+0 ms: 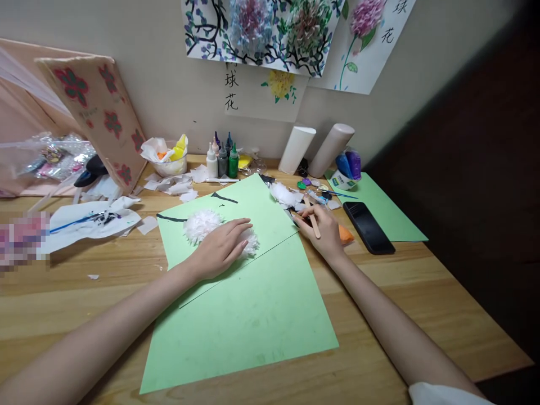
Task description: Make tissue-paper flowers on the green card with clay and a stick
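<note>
My left hand [219, 247] lies flat with fingers stretched out, partly covering white shredded-paper tufts [202, 225] on light green paper [248, 315]. Dark painted strokes [172, 218] mark the paper's upper left part. A thin dark line crosses the paper slantwise; whether it is a fold or an edge I cannot tell. Beside the paper's right edge, my right hand [328, 228] is closed, with a flat wooden craft stick [314, 222] between thumb and fingers. Its fingertips are partly hidden. Just beyond it sits a loose white fluffy clump [285, 194].
A black phone [368, 227] and another green sheet [392, 208] are at the right. Several paint bottles [222, 161], a bowl [169, 164] and paper scraps line the back. A paint-stained tissue with a brush [88, 220] lies left, near a flowered board [99, 118].
</note>
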Available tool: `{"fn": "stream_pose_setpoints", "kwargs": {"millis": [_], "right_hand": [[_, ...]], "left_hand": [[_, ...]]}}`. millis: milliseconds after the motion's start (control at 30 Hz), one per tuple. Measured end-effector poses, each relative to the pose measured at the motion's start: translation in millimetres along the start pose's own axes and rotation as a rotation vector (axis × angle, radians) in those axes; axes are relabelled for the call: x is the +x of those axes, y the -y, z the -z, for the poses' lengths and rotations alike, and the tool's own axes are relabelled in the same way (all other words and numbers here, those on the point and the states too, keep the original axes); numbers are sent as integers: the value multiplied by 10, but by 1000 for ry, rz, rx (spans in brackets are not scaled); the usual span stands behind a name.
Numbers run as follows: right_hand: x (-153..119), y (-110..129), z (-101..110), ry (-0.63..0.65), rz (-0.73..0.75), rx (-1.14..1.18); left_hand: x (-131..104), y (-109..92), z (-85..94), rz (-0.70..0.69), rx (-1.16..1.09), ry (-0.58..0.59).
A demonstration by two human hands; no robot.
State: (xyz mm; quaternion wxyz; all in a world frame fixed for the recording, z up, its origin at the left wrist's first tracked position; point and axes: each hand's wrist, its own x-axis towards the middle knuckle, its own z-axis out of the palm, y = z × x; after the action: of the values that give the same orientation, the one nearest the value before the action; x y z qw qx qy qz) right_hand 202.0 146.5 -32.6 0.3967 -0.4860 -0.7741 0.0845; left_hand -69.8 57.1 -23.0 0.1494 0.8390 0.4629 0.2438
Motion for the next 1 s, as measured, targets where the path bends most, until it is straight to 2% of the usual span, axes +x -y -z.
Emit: {"fn": "stream_pose_setpoints", "kwargs": {"millis": [100, 267, 400, 500, 600, 700, 767, 833, 933, 1000], "right_hand": [[-6, -4, -103, 46, -59, 100], [-63, 177, -53, -136, -123, 145], [-97, 316, -15, -148, -48, 147], [-41, 257, -123, -113, -14, 20], [49, 117, -225, -35, -89, -34], [72, 123, -182, -104, -140, -16], [11, 288, -97, -156, -148, 80], [-113, 561, -29, -79, -115, 310], [-360, 1000, -42, 237, -60, 633], [-506, 1195, -123, 376, -24, 730]], "left_hand": [[2, 3, 7, -16, -10, -41], [-6, -40, 127, -10, -45, -224], [-115, -96, 221, 89, -85, -361], [-244, -107, 224, 80, -80, -342], [-341, -81, 217, 26, -27, -256], [-394, -61, 249, 13, 23, -232], [-421, -85, 282, 41, -6, -236], [-446, -146, 302, 88, -108, -225], [-472, -256, 279, 170, -300, -152], [-482, -295, 239, 193, -373, -103]]}}
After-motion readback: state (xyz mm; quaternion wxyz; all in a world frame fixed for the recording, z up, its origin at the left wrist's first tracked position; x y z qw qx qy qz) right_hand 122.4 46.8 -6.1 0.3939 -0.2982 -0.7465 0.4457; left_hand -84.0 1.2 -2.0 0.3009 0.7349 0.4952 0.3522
